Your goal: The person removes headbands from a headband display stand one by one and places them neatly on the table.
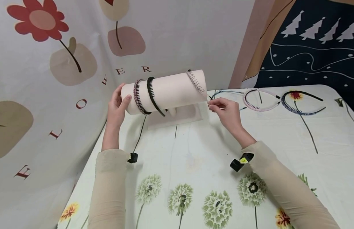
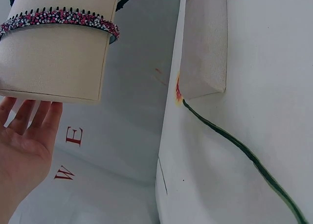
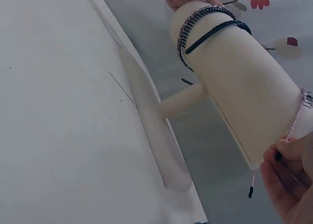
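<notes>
A pale cylindrical headband stand [image 1: 174,90] lies level above its flat base [image 1: 188,117]. My left hand [image 1: 117,108] holds its left end, thumb on the near side; in the left wrist view, the fingers [image 2: 41,119] reach that end's edge. My right hand [image 1: 228,115] is at the right end, pinching the dark tip of a pink glittery toothed headband [image 3: 297,117] between thumb and fingers. This headband slants over the cylinder's right end, its other tip [image 3: 251,191] hanging past the edge. Nearer my left hand, a red-and-white beaded headband [image 1: 138,97] and a black headband [image 1: 152,93] circle the cylinder.
On the table to the right lie a blue headband [image 1: 223,91], a pink one [image 1: 251,108] and a dark blue one [image 1: 291,108]. A flower-print cloth [image 1: 191,152] covers the table. Behind the stand hangs a printed curtain [image 1: 177,38].
</notes>
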`<act>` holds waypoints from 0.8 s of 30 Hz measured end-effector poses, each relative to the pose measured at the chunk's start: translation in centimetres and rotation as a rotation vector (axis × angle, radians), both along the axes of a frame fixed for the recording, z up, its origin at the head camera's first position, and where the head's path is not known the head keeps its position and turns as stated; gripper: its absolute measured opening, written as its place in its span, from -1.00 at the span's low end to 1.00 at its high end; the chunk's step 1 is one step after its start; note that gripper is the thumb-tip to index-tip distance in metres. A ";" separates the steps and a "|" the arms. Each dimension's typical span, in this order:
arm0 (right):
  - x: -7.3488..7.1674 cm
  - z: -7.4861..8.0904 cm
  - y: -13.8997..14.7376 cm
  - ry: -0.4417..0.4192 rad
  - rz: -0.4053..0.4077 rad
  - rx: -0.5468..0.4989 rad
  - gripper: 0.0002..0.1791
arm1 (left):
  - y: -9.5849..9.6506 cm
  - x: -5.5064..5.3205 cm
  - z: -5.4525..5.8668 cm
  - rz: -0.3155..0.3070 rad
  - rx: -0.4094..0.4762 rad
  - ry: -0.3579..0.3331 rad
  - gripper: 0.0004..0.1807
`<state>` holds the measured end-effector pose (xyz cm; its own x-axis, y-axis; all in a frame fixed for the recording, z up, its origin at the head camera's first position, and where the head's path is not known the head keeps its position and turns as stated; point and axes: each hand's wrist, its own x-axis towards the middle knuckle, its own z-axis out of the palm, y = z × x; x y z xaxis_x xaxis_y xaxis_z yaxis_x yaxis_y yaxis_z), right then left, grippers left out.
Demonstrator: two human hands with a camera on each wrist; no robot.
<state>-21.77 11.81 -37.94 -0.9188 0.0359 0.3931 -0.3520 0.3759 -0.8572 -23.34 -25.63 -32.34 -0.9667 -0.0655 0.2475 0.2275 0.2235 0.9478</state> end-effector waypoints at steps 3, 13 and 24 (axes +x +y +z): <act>0.0 0.1 0.5 -0.001 -0.018 0.006 -0.86 | -0.5 -0.6 -0.7 0.003 0.002 -0.002 -0.32; -0.3 0.0 2.5 -0.002 -0.071 0.030 -0.84 | -0.3 -0.4 -0.3 -0.002 0.012 0.002 -0.33; -0.1 0.2 4.4 -0.008 -0.104 0.040 -0.84 | -1.0 -1.4 -1.3 -0.004 0.022 0.003 -0.35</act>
